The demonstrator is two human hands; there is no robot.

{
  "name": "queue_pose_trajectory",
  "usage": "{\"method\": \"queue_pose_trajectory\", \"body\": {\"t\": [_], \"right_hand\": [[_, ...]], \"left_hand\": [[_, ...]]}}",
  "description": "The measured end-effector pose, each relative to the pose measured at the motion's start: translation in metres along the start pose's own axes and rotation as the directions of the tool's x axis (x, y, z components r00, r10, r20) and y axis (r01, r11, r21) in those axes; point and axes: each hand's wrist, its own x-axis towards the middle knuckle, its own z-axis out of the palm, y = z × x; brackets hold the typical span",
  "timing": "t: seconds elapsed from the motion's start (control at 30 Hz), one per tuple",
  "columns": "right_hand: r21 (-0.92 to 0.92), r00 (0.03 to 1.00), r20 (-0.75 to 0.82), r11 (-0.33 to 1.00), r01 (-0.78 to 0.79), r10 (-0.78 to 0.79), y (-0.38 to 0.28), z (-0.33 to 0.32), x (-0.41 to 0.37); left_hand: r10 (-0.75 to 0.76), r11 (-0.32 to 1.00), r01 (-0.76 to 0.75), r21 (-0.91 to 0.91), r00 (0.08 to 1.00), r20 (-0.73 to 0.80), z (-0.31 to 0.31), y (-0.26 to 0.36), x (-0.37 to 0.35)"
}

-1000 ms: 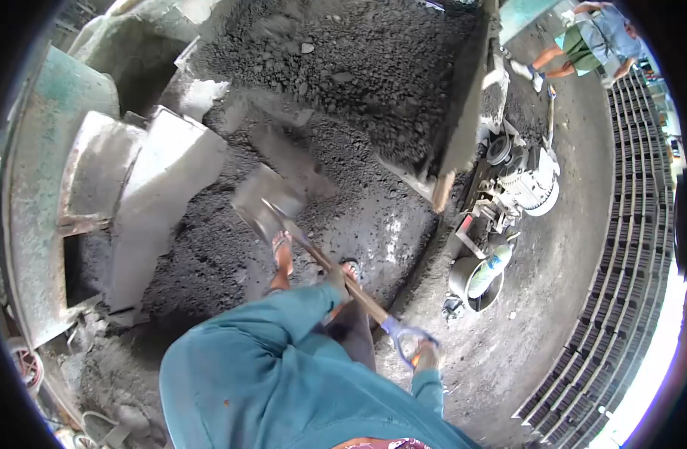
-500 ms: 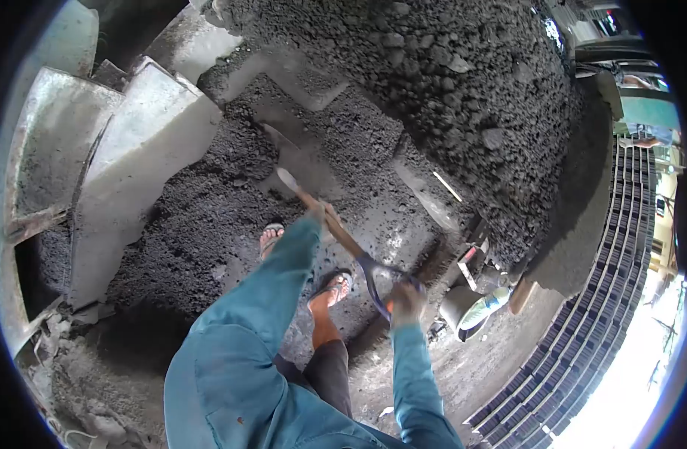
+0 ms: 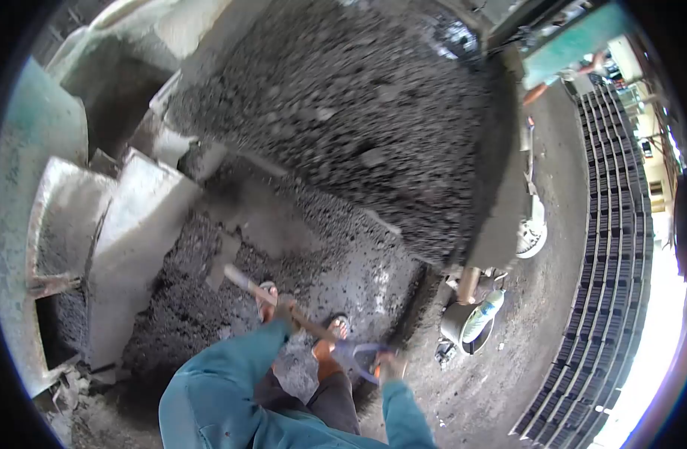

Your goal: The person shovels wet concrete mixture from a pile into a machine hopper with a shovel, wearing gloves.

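I hold a shovel (image 3: 313,327) with both hands, its wooden shaft slanting across in front of my legs. My left hand (image 3: 285,313) is closed around the middle of the shaft. At the shaft's near end, my right hand (image 3: 390,367) grips the dark D-shaped handle. The shovel's blade (image 3: 222,260) is blurred by motion and lies close over the loose dark gravel (image 3: 171,292) on the floor. My sandalled feet stand just behind the shaft.
A large heap of dark gravel (image 3: 343,127) fills the upper middle. Angled metal chutes (image 3: 134,224) stand at left. To the right are a bucket (image 3: 455,322) with a bottle (image 3: 484,314) and long rows of stacked dark blocks (image 3: 605,284). Another person's arm (image 3: 536,93) shows at upper right.
The shovel has been drawn back toward my feet, and both hands have come lower and nearer my body. My head has turned, shifting the whole view.
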Motion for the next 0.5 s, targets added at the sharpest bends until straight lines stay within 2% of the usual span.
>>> {"method": "queue_pose_trajectory", "body": {"t": [0.03,0.07,0.1,0.13,0.23,0.33,0.4,0.43,0.47,0.5], "right_hand": [[0.033,0.997,0.052,0.998,-0.052,0.05,-0.003,-0.019,-0.038],[0.01,0.996,-0.004,0.996,-0.085,0.085,0.009,-0.043,-0.058],[0.03,0.984,-0.026,0.984,-0.176,0.177,0.021,-0.067,-0.071],[0.004,0.981,0.03,0.982,-0.191,0.191,0.053,-0.105,-0.071],[-0.157,0.995,-0.079,0.985,-0.077,0.065,0.01,-0.151,-0.115],[-0.121,0.993,-0.119,0.993,0.004,-0.018,0.043,-0.201,-0.079],[-0.065,0.985,-0.167,0.997,-0.049,0.037,0.033,-0.201,-0.058],[0.066,0.991,-0.132,0.998,-0.011,0.02,0.114,-0.222,0.034],[-0.275,0.997,0.074,0.96,0.043,-0.024,0.107,-0.233,0.064],[-0.566,0.961,0.277,0.81,0.156,0.008,0.095,-0.236,0.081]], "left_hand": [[-0.052,0.998,0.05,-0.04,0.997,-0.049,-0.025,-0.024,-0.02],[-0.106,0.989,0.091,-0.114,0.987,-0.124,-0.053,-0.044,-0.016],[-0.074,0.997,0.065,-0.05,0.976,-0.204,-0.055,-0.062,-0.041],[-0.04,0.999,0.045,0.01,0.958,-0.283,-0.052,-0.081,-0.069],[0.097,0.994,-0.105,-0.037,0.981,-0.167,-0.056,-0.138,-0.108],[-0.009,0.987,0.009,-0.158,1.0,0.0,0.052,-0.161,-0.254],[0.081,0.995,-0.096,0.03,0.941,0.328,0.068,-0.177,-0.253],[0.074,0.996,-0.09,0.027,0.926,0.369,0.079,-0.18,-0.246],[0.064,0.996,-0.082,0.027,0.912,0.406,0.089,-0.182,-0.237],[0.221,0.941,-0.301,0.152,0.891,0.397,0.099,-0.182,-0.226]]}}
